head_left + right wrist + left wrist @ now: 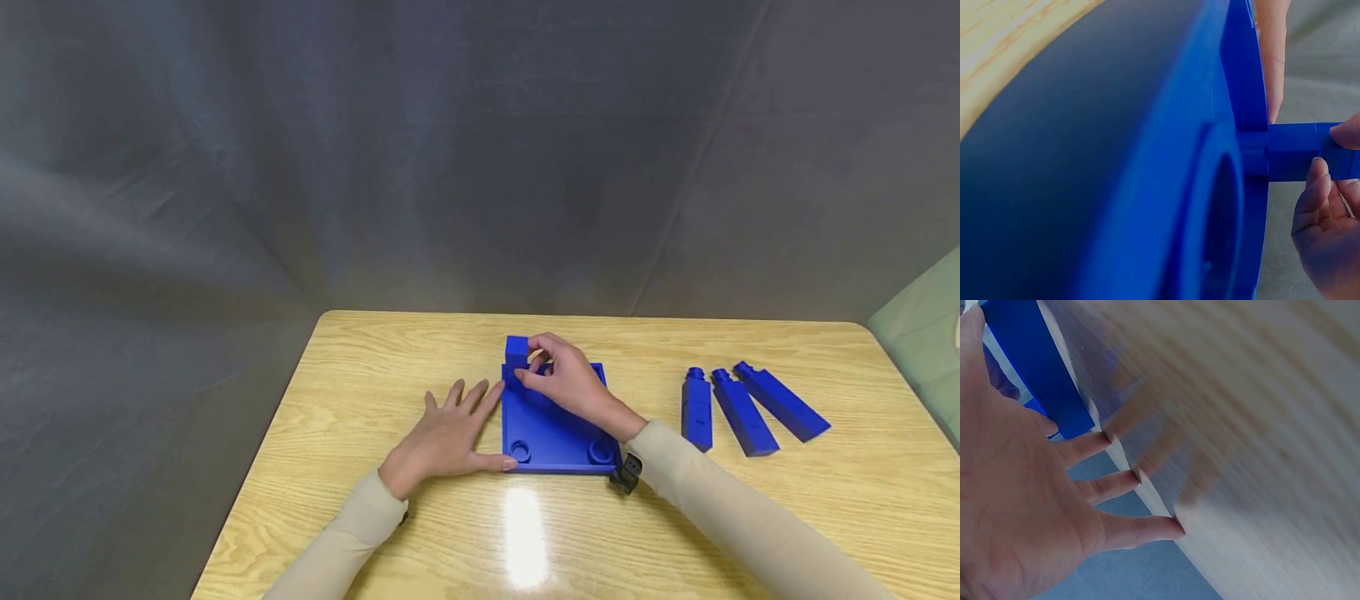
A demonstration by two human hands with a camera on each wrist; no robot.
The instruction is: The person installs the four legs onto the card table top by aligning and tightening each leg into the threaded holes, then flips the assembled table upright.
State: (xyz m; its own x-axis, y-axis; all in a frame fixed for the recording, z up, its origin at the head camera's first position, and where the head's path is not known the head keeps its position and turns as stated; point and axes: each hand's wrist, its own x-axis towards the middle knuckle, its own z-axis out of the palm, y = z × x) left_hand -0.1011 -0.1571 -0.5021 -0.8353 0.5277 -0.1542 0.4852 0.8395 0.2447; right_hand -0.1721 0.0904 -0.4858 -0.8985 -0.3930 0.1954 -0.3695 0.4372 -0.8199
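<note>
A blue square table top (558,433) lies on the wooden table, raised rim upward, with ring sockets in its corners. At its far left corner stands an upright blue leg (517,352). My right hand (573,385) pinches this leg between thumb and fingers; in the right wrist view the leg (1294,150) meets the corner socket, its lower end hidden there. Spread out beside the left rim, my left hand (447,437) has its thumb at the near left corner and its index fingertip by the left edge. The other fingertips (1179,528) rest on the wood.
Three more blue legs (697,412) with threaded ends lie on the right of the wooden table (360,350). Two ring sockets (520,452) show at the near corners of the panel. A dark curtain (480,167) hangs behind the table's far edge.
</note>
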